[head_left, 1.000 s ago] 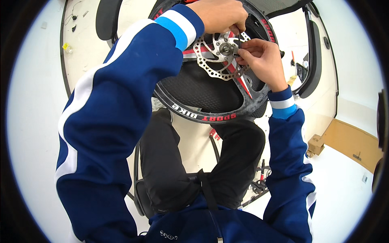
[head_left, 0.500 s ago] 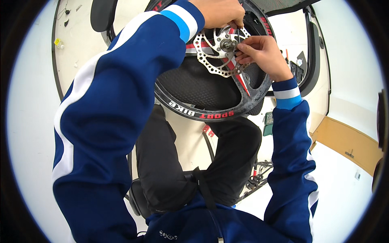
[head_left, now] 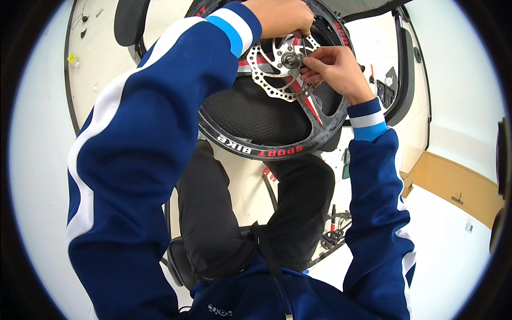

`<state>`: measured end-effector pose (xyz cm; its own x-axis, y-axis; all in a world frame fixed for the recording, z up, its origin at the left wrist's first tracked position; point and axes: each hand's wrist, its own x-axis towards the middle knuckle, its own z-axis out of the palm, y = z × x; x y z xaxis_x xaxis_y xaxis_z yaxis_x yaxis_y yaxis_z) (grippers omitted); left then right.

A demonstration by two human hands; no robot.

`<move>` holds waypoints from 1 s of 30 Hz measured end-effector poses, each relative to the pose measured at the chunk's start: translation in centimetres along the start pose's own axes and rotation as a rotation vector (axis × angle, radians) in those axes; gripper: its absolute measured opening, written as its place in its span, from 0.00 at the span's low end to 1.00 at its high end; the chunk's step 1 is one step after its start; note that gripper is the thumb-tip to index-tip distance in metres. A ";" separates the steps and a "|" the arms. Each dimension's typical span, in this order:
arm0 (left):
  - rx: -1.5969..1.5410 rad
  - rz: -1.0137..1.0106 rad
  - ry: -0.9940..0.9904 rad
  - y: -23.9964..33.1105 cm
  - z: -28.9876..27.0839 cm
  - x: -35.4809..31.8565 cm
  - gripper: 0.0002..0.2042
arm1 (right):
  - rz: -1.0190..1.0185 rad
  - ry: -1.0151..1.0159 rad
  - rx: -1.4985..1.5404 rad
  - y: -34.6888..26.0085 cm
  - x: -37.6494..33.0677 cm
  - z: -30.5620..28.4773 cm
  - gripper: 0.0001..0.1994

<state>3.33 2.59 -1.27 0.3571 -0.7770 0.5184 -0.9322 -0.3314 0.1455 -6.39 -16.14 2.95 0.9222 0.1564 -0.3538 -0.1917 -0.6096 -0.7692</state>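
A black bicycle wheel with red and white trim lies flat on a black textured chair seat. At its hub sits a silver brake rotor with holes around its rim. My left hand is closed over the rotor's far side, gripping the upper end of a thin dark rod that looks like a hex key. Just right of the hub, my right hand pinches near the rod's lower end, by the rotor bolts. Its fingertips partly hide the contact point.
Chair armrests stand at the left and right. An open black tool case lies on the floor at right. Below it are a dark green object and bicycle parts. My legs are under the wheel's near edge.
The wheel and both hands appear slightly further left in the picture, as does most of the scene. Both hands keep their grip near the hub.
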 end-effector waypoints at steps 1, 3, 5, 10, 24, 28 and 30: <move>0.023 0.010 -0.004 0.1 0.0 0.3 0.05 | 0.008 -0.003 0.003 0.1 -0.1 -0.2 0.11; 0.082 0.046 0.019 0.5 -0.2 0.2 0.05 | 0.021 -0.017 0.018 0.3 -0.2 -0.2 0.11; 0.131 0.085 0.021 0.8 -0.7 -0.3 0.05 | 0.021 -0.027 0.033 0.4 0.0 0.2 0.11; 0.055 -0.039 -0.046 1.6 -1.4 -1.6 0.11 | 0.013 -0.015 0.034 0.4 0.1 0.3 0.12; 0.074 -0.006 -0.044 1.4 -1.1 -2.0 0.14 | -0.305 0.155 -0.139 2.5 -0.9 1.6 0.09; 0.089 -0.037 -0.027 1.7 -0.9 -2.1 0.15 | -0.397 0.259 -0.212 2.3 -1.4 2.7 0.08; 0.102 -0.045 -0.042 2.0 -1.0 -2.0 0.16 | -0.399 0.268 -0.239 2.5 -1.4 2.9 0.08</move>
<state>0.71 4.06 -1.21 0.4028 -0.7811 0.4771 -0.9051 -0.4175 0.0805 -9.13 -15.66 -0.01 0.9670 0.2278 0.1137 0.2447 -0.7083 -0.6621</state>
